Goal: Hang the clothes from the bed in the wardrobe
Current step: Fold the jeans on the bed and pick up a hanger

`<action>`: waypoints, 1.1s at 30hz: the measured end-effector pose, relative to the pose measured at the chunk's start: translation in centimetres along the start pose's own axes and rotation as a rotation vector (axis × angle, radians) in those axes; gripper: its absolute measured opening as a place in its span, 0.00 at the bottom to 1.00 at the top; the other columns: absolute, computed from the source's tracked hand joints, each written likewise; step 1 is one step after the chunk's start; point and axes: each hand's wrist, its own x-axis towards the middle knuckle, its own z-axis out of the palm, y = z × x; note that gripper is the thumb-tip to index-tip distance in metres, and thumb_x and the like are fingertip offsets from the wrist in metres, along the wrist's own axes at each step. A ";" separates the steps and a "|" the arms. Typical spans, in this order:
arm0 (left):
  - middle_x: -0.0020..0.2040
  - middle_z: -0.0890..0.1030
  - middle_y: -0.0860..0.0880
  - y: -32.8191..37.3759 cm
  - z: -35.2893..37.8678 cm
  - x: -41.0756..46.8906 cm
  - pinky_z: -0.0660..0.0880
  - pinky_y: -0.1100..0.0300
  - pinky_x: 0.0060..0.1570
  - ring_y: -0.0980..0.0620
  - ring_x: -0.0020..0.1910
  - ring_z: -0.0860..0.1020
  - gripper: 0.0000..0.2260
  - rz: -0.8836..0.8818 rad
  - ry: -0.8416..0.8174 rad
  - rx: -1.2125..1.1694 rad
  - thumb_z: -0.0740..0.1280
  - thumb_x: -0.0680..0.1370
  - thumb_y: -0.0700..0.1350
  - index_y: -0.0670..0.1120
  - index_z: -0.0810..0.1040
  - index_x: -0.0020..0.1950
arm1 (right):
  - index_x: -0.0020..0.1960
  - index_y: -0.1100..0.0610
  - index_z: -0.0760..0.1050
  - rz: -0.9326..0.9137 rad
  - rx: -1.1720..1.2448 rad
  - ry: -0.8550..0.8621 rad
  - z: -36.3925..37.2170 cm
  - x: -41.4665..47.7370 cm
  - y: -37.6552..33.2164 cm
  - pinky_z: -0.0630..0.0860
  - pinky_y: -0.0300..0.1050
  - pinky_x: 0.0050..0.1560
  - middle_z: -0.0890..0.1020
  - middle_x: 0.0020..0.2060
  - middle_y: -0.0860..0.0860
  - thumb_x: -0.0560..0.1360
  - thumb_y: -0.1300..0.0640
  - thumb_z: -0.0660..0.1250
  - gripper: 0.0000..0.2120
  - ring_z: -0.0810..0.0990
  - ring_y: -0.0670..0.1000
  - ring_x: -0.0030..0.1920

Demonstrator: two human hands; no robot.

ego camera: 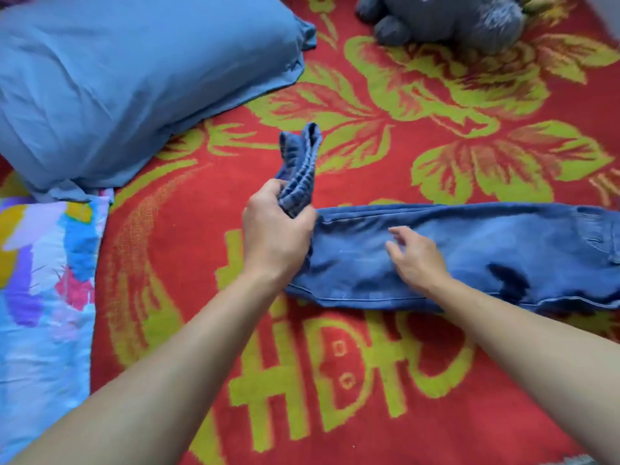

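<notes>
Left grip [275, 236] is clenching the bunched cuff end of the folded blue denim jeans [496, 243]; right grip [416, 260] is lying spread over them. I am judging the denim heavy, limp, non-slippery.

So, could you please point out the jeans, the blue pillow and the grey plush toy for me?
jeans [520, 250], head view, on the flat denim leg.
blue pillow [134, 78], head view, middle of its case.
grey plush toy [446, 18], head view, on its body.

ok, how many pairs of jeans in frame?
1: the jeans, lying across the red blanket, left hand gripping their raised end, right hand on them. Others may be out of frame.
</notes>
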 end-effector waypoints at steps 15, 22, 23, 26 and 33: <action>0.62 0.73 0.39 -1.1 21.3 -5.6 0.68 0.45 0.61 0.38 0.62 0.70 0.25 -0.142 -0.039 0.564 0.69 0.74 0.53 0.42 0.72 0.66 | 0.68 0.54 0.72 -0.196 -0.123 0.198 -13.8 2.5 18.9 0.68 0.55 0.64 0.72 0.68 0.54 0.77 0.49 0.60 0.21 0.69 0.56 0.69; 0.65 0.75 0.39 -4.6 15.8 -4.1 0.72 0.53 0.56 0.42 0.58 0.76 0.31 -0.772 0.043 0.235 0.76 0.71 0.46 0.37 0.68 0.69 | 0.78 0.45 0.43 -0.370 -0.542 -0.339 -5.3 1.1 16.7 0.48 0.61 0.74 0.39 0.78 0.53 0.78 0.34 0.45 0.33 0.36 0.55 0.77; 0.57 0.79 0.40 -4.7 15.9 -4.0 0.75 0.58 0.46 0.44 0.48 0.78 0.24 -0.782 0.044 0.156 0.75 0.72 0.42 0.36 0.73 0.64 | 0.78 0.45 0.40 -0.366 -0.570 -0.362 -4.8 1.1 17.0 0.46 0.61 0.75 0.37 0.78 0.53 0.79 0.34 0.46 0.33 0.34 0.55 0.77; 0.37 0.78 0.48 -4.4 15.3 -3.9 0.73 0.65 0.27 0.51 0.32 0.73 0.09 -0.711 0.054 0.134 0.74 0.72 0.39 0.39 0.79 0.49 | 0.78 0.45 0.40 -0.371 -0.578 -0.377 -4.8 1.6 17.1 0.47 0.62 0.74 0.37 0.78 0.52 0.79 0.34 0.47 0.33 0.34 0.54 0.77; 0.33 0.78 0.42 4.9 12.6 -2.5 0.71 0.49 0.37 0.43 0.34 0.73 0.10 -0.218 0.009 0.367 0.73 0.71 0.45 0.41 0.76 0.36 | 0.75 0.50 0.62 -0.141 -0.149 -0.055 -11.7 -1.0 19.0 0.66 0.54 0.69 0.63 0.75 0.51 0.79 0.41 0.56 0.26 0.59 0.51 0.75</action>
